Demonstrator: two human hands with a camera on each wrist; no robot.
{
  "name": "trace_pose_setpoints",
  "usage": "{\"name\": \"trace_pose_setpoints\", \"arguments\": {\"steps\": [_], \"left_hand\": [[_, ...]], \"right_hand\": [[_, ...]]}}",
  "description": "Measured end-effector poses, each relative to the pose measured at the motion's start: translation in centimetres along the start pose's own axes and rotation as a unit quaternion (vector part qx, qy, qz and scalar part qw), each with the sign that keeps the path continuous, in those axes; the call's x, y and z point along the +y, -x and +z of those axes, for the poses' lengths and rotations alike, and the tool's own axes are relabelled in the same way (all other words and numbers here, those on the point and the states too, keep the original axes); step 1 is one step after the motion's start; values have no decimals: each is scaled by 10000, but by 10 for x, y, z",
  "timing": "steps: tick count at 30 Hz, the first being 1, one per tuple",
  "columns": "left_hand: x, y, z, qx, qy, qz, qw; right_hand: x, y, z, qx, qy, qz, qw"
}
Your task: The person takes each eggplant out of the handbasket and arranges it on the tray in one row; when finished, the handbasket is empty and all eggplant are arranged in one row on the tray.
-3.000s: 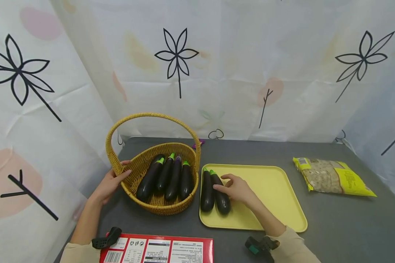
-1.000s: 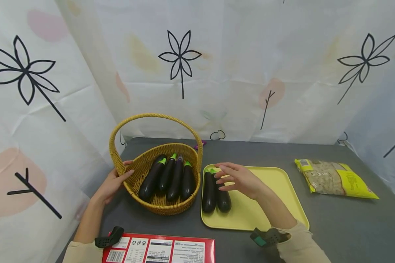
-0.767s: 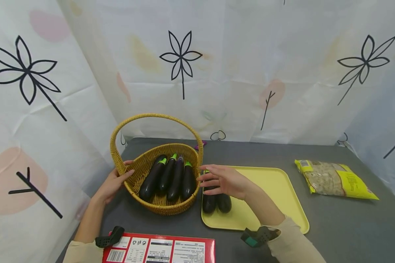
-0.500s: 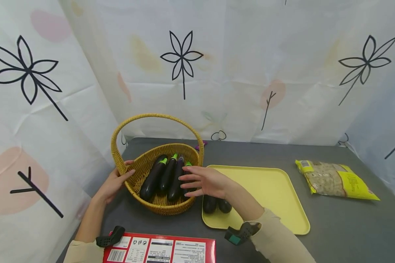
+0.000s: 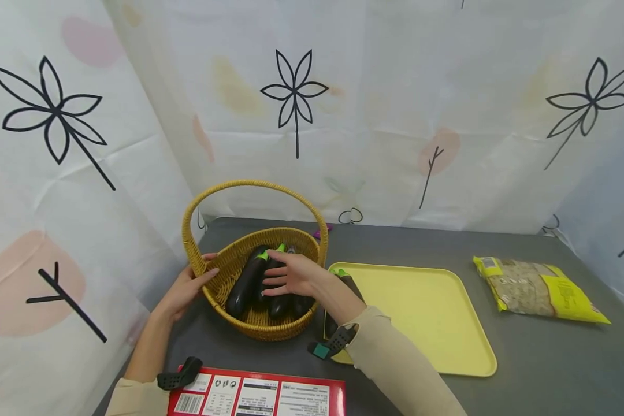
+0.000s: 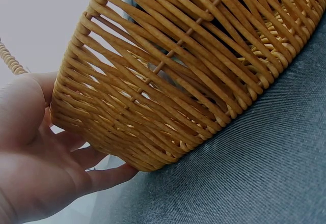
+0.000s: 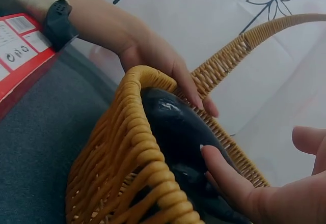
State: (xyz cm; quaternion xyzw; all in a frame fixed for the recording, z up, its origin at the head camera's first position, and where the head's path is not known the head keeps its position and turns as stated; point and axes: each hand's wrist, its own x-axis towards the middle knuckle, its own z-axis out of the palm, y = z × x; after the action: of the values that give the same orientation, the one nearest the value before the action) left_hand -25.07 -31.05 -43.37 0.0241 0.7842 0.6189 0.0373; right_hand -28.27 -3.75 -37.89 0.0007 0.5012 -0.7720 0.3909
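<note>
My left hand (image 5: 183,292) grips the left rim of a yellow wicker basket (image 5: 262,333). Its thumb lies over the rim, and the left wrist view has its fingers (image 6: 114,175) against the outer weave. Inside the basket lie several dark eggplants (image 5: 245,292) with green caps. Over them reaches my right hand (image 5: 299,277), fingers spread and nothing held; in the right wrist view a fingertip is close to an eggplant (image 7: 178,127), contact unclear. Two eggplants (image 5: 351,283) sit on the left side of the yellow tray (image 5: 421,318), partly hidden by my right forearm.
A red and white printed box (image 5: 255,396) lies at the front edge, below the basket. Right of the tray rests a yellow, partly clear bag (image 5: 541,289). The basket's tall handle (image 5: 255,184) arches above its opening. Something small and purple (image 5: 322,231) lies behind it.
My right hand has left the eggplants on the tray and moved left, over those in the basket. My left hand keeps its grip on the rim. The head view has shifted slightly.
</note>
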Motion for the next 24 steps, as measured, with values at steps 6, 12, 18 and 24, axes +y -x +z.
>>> {"name": "trace_pose_setpoints", "arguments": {"steps": [6,12,18,24], "left_hand": [[2,0,0,-38,120,-9,9999],[3,0,0,8,146,-95,9998],[5,0,1,62,135,-157,9998],[5,1,2,68,147,-136,9998]], "right_hand": [[0,-14,8,-90,598,261,9978],[0,-21,20,-96,1569,379,9868],[2,-26,32,-133,2063,544,9769],[6,-31,37,-128,2465,469,9679]]}}
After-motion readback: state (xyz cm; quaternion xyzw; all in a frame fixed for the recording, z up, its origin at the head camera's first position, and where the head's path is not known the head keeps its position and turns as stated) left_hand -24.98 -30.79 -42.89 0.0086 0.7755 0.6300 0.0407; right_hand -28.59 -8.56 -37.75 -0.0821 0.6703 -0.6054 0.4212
